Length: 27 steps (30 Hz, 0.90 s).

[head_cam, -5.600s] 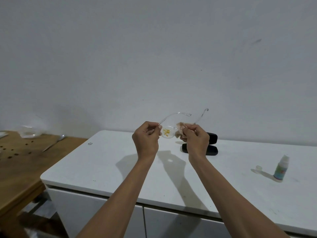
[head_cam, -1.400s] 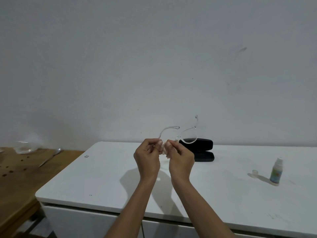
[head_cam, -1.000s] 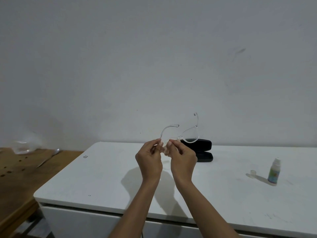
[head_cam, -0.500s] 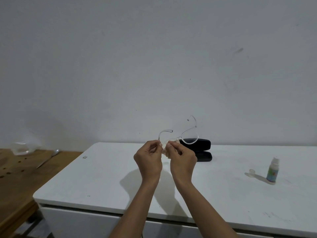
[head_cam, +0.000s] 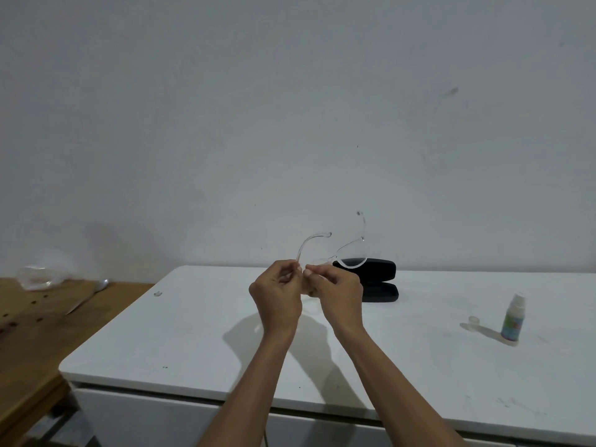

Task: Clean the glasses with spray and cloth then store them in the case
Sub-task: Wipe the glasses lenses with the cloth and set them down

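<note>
Near edge of the white cabinet top point(head_cam: 193, 356): both forearms reach in over it.

Left hand point(head_cam: 277, 298): fingers together, pinched on the frame of the glasses point(head_cam: 335, 253) at the lens nearer that hand. Right hand point(head_cam: 338, 295): fingers closed on a small pale cloth point(head_cam: 308, 290), pressed against the same lens. The other lens and both temples stick up clear of the hands. Glasses are held in the air above the middle of the cabinet top, not resting on it.

Right side: spray bottle point(head_cam: 512, 317) stands upright, its cap point(head_cam: 473, 322) off and just beside it.

Back edge: black case point(head_cam: 377, 282), open, apparently with nothing in it.

Judgement: spraying looks done; wiping is in progress. Left: finish wiping, fold the temples, store the glasses, close the case.
</note>
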Available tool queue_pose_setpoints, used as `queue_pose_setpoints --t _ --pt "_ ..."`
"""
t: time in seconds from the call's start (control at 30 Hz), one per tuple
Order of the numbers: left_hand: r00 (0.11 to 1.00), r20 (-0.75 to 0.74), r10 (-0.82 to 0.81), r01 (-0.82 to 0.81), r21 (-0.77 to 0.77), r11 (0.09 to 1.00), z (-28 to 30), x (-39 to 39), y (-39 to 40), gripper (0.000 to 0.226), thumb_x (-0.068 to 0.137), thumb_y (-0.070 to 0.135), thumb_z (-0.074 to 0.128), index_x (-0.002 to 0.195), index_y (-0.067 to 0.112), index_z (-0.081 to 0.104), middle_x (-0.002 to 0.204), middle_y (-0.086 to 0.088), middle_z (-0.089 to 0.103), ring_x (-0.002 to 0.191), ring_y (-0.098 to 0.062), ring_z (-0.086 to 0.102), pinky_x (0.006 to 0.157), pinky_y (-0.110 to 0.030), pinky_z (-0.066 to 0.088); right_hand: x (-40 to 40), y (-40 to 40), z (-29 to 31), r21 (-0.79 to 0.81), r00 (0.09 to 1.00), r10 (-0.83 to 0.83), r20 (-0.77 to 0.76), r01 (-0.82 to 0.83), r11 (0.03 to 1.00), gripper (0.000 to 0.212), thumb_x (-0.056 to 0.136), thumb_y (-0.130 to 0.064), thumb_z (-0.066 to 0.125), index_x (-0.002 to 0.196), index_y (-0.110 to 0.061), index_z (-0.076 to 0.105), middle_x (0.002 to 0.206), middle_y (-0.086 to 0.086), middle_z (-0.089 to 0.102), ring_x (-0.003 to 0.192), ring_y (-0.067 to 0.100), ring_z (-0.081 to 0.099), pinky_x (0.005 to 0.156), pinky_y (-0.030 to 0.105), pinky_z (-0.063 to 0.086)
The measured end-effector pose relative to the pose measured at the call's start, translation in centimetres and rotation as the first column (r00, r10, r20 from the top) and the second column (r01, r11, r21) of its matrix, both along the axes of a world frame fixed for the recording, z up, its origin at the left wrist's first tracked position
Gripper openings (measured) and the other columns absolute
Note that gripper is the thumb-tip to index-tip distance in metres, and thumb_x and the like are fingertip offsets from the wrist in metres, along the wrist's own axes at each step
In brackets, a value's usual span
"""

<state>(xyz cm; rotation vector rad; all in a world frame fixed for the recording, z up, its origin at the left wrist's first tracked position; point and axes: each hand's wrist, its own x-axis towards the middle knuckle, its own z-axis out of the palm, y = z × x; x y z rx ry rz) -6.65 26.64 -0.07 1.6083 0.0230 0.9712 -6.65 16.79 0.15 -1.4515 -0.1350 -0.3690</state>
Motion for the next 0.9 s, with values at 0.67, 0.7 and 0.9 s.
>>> queue_pose_setpoints --t 0.67,0.7,0.9 --pt "0.998 0.009 0.061 -0.062 0.052 0.997 0.0 -0.1 -0.5 0.009 0.078 -0.005 0.075 0.081 0.003 0.075 0.067 0.001 0.072 0.061 -0.001 0.067 0.062 -0.01 0.05 0.7 0.9 -0.7 -0.167 0.937 -0.32 0.141 0.341 0.925 0.013 0.094 -0.021 0.07 0.092 -0.019 0.083 0.071 -0.011 0.075 0.074 0.003 0.07 0.067 0.004 0.043" --pt "0.998 0.014 0.06 -0.061 0.06 0.996 0.0 -0.1 -0.6 0.009 0.078 -0.005 0.075 0.082 0.003 0.075 0.067 0.002 0.071 0.061 -0.001 0.067 0.062 -0.01 0.05 0.7 1.1 -0.5 -0.103 0.938 -0.327 0.118 0.339 0.935 0.012 0.094 -0.017 0.071 0.095 -0.018 0.083 0.073 -0.011 0.077 0.076 0.001 0.07 0.068 0.003 0.044" --pt "0.999 0.037 0.007 -0.009 0.075 0.997 0.5 -0.4 -1.4 0.006 0.081 -0.003 0.076 0.081 0.003 0.074 0.066 0.008 0.071 0.064 -0.003 0.07 0.063 -0.013 0.054 0.7 1.6 0.3 0.221 0.967 -0.253 -0.044 0.256 0.941 0.03 0.09 -0.009 0.075 0.074 -0.035 0.075 0.069 -0.018 0.076 0.071 0.002 0.072 0.072 0.015 0.057"
